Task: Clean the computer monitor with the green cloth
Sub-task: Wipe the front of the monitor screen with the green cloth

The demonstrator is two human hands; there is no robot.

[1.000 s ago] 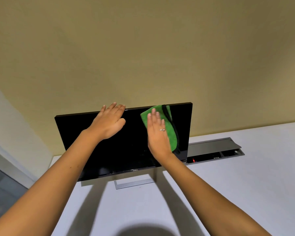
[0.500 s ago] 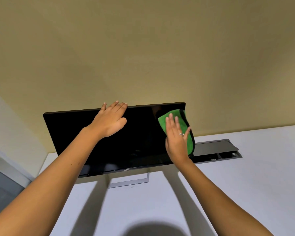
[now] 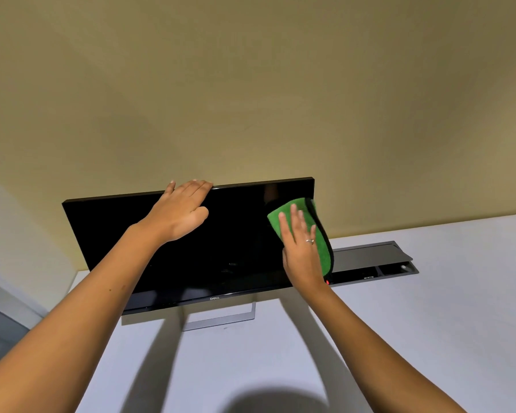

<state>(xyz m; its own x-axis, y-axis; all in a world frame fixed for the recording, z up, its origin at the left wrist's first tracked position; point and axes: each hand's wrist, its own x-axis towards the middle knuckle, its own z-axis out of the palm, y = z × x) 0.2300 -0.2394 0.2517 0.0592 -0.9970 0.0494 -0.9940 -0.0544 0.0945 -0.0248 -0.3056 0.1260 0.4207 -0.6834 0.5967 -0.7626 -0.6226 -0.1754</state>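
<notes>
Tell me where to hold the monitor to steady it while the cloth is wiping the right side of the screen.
Hold the monitor by its top edge, coming from above and in front, as the left hand does now: fingers lie over the thin rim left of centre. The panel leans back on a narrow stand, so bracing high likely resists the right hand pressing the green cloth.

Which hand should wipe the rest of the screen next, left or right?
Right. The right hand already presses the green cloth flat on the monitor; the left hand rests on its top edge, steadying it.
</notes>
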